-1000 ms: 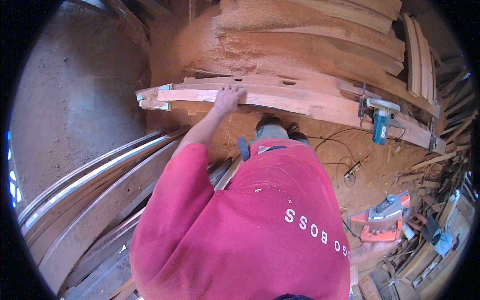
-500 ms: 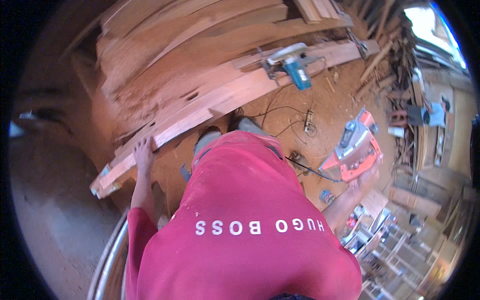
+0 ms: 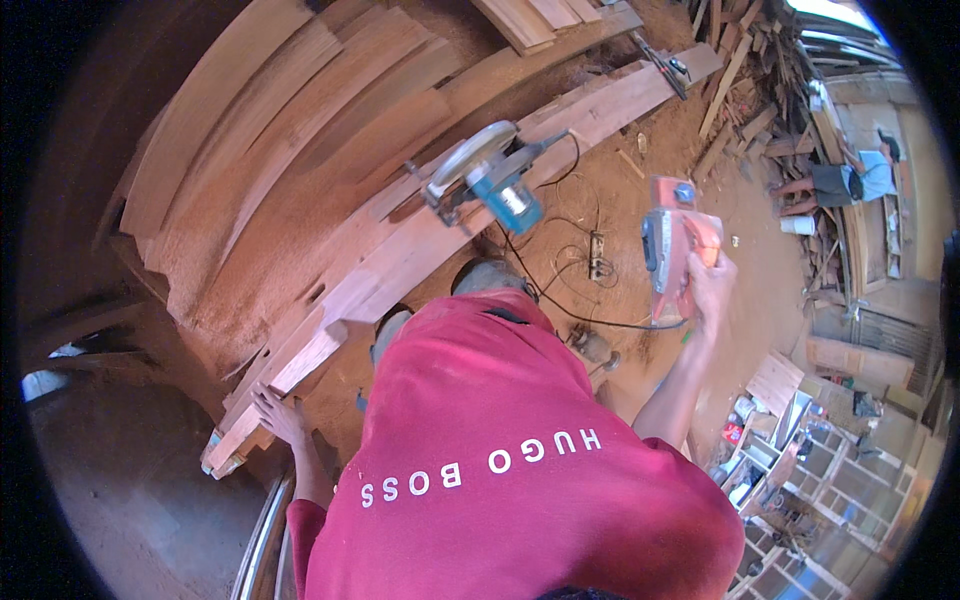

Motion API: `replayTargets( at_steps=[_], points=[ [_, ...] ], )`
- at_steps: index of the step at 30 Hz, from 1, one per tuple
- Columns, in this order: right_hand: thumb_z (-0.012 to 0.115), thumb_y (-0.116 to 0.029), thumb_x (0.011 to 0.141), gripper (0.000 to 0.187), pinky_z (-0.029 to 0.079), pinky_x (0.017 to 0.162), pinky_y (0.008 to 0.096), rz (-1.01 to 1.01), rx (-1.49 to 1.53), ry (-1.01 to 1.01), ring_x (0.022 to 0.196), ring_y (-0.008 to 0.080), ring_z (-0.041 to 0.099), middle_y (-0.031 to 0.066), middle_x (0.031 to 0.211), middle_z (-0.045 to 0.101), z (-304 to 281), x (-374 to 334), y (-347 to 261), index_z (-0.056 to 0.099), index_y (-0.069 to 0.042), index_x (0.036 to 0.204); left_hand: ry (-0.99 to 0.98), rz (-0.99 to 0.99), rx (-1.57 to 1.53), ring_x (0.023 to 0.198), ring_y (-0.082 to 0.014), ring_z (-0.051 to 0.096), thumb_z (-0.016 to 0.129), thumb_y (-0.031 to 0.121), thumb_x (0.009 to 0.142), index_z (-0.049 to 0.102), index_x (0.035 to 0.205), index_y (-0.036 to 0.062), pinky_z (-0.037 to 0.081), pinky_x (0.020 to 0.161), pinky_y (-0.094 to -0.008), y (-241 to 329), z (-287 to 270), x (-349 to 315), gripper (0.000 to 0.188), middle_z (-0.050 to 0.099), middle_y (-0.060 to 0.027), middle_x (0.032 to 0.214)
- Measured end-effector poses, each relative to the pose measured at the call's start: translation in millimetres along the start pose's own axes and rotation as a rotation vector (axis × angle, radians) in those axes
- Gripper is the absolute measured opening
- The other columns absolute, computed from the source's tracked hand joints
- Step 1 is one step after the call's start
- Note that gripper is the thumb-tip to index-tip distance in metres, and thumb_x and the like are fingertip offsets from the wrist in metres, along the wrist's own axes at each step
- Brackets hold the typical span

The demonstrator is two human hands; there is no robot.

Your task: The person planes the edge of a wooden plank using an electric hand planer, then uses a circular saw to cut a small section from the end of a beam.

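Observation:
My right hand [image 3: 712, 285] is wrapped round the handle of an orange-red electric hand planer [image 3: 672, 250], held up in the air off to the right, away from the wood. A black cord trails from the planer. To the left, my left hand [image 3: 284, 416] lies with its fingers spread on a long wooden beam [image 3: 400, 270], close to the beam's near left end. A teal circular saw [image 3: 505, 200] with a metal guard rests on the beam about midway along it.
Several wide planks [image 3: 300, 110] dusted with sawdust lie beyond the beam. A clamp-like metal tool [image 3: 665, 68] sits at the beam's far end. Cords and a power strip [image 3: 597, 255] lie on the floor. Scrap wood [image 3: 735, 85] is piled far right, near another person [image 3: 850, 180].
The planer has turned in my right hand's grip and swung farther forward, its handle side now showing. My left hand stays on the beam, slightly nearer its end. The whole view has shifted.

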State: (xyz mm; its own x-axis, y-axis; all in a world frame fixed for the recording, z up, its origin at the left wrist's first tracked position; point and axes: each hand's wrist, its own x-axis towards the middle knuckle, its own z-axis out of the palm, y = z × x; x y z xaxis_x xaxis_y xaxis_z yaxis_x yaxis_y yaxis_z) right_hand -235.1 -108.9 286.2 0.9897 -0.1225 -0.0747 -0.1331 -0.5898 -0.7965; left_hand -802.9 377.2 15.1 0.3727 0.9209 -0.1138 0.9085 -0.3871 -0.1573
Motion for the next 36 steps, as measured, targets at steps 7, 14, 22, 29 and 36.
replayTargets(
  at_steps=[7,14,22,29,36],
  points=[
    [0.073,-0.013,0.075,0.035,0.054,0.078,0.0411,-0.594,-0.542,-0.405,0.088,0.0325,0.070,0.0173,0.093,0.072,36,236,17,0.069,-0.003,0.109,-0.125,-0.124,-0.238,0.144,-0.0381,0.034,0.071,0.038,0.086,0.025,0.158,0.0171,0.034,0.110,-0.0553,192,-43,-81,0.088,0.027,-0.0173,0.161],
    [0.072,-0.014,0.075,0.040,0.052,0.089,0.0412,-0.798,-0.812,-0.867,0.105,0.0364,0.066,0.0171,0.109,0.071,103,390,6,0.071,-0.012,0.114,-0.290,-0.193,-0.362,0.141,-0.0404,0.037,0.062,0.044,0.094,0.032,0.155,0.0130,0.036,0.109,-0.0557,305,-99,-136,0.075,0.027,-0.0200,0.160],
    [0.074,-0.008,0.073,0.045,0.053,0.091,0.0381,-0.997,-0.680,-1.127,0.105,0.0315,0.067,0.0135,0.113,0.072,165,453,8,0.069,-0.011,0.118,-0.234,-0.374,-0.531,0.141,-0.0424,0.036,0.059,0.042,0.098,0.041,0.147,0.0020,0.035,0.113,-0.0474,320,-74,-179,0.066,0.036,-0.0277,0.152],
    [0.075,-0.004,0.071,0.044,0.053,0.088,0.0372,-1.030,-0.676,-1.156,0.097,0.0295,0.068,0.0130,0.106,0.073,191,459,1,0.070,-0.009,0.114,-0.355,-0.408,-0.589,0.143,-0.0401,0.034,0.055,0.043,0.099,0.041,0.147,-0.0001,0.033,0.115,-0.0444,355,-90,-185,0.066,0.036,-0.0268,0.153],
    [0.072,-0.003,0.068,0.037,0.053,0.081,0.0390,-0.897,-0.579,-1.325,0.090,0.0319,0.070,0.0160,0.096,0.073,199,459,-19,0.071,-0.005,0.104,-0.366,-0.447,-0.646,0.141,-0.0395,0.038,0.054,0.044,0.100,0.043,0.145,-0.0011,0.032,0.116,-0.0440,362,-94,-185,0.064,0.042,-0.0258,0.149]
  ],
)
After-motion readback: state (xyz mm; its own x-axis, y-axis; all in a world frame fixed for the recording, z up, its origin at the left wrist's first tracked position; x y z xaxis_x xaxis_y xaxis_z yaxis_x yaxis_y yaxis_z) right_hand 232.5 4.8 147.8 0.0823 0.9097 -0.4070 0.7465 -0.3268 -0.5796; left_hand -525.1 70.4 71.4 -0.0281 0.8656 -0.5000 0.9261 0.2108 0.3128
